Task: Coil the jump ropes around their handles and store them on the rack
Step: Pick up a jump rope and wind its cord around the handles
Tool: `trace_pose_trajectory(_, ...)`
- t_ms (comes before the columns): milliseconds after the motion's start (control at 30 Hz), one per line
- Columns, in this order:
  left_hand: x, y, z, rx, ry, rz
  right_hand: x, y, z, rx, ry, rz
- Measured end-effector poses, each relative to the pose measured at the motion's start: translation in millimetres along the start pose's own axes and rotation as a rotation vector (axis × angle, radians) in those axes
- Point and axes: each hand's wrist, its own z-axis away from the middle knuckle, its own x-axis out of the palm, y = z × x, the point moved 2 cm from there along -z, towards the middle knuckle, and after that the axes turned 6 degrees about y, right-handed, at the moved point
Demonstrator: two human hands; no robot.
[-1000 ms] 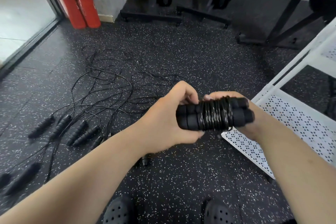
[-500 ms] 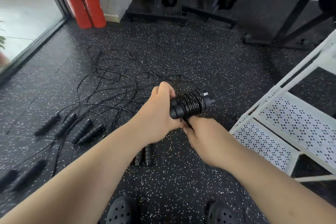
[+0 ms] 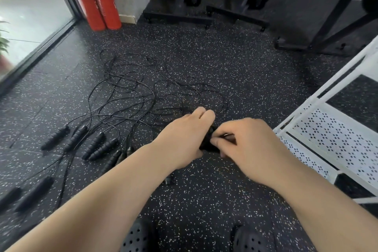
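Now left hand (image 3: 184,139) curls round the coiled rope (image 3: 207,145), right hand (image 3: 250,146) pinching it, just beside the rack (image 3: 337,139).

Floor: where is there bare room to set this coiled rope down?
Bare floor lies between the rope tangle and the black equipment bases, and between the coiled rope and the shoes. The white rack's shelf looks bare. Left of the coil, loose handles crowd it.
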Motion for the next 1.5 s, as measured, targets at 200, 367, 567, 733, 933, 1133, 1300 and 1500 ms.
trace_pose_trajectory(200, -14, 15, 6, 0.057, -0.078, 0.285, -24, 29, -13, 0.032, 0.041, -0.346)
trace_pose_trajectory(367, -27, 22, 12, -0.107, -0.074, 0.755, -25, 39, -18, 0.059, 0.138, -0.549)
trace_pose_trajectory(567, -33, 22, 12, -0.141, 0.021, 0.877, -21, 41, -21, 0.039, 0.270, -0.602)
trace_pose_trajectory(733, -38, 16, 11, -0.114, 0.172, 0.929, -12, 41, -26, 0.174, 0.258, -0.743)
trace_pose_trajectory(933, -23, 15, 6, -0.327, 0.217, 1.492, -9, 31, -28, 0.242, 0.433, -0.815)
trace_pose_trajectory(1133, -15, 22, 4, -0.374, 0.134, 1.812, 0, 24, -27, 0.324, 0.555, -0.813)
trace_pose_trajectory(1300, -11, 28, 6, -0.458, 0.218, 1.820, -1, 24, -27, 0.322, 0.639, -0.726)
trace_pose_trajectory(1500, -5, 41, 10, -0.649, 0.144, 1.847, -4, 15, -21, 0.291, 0.745, -0.638)
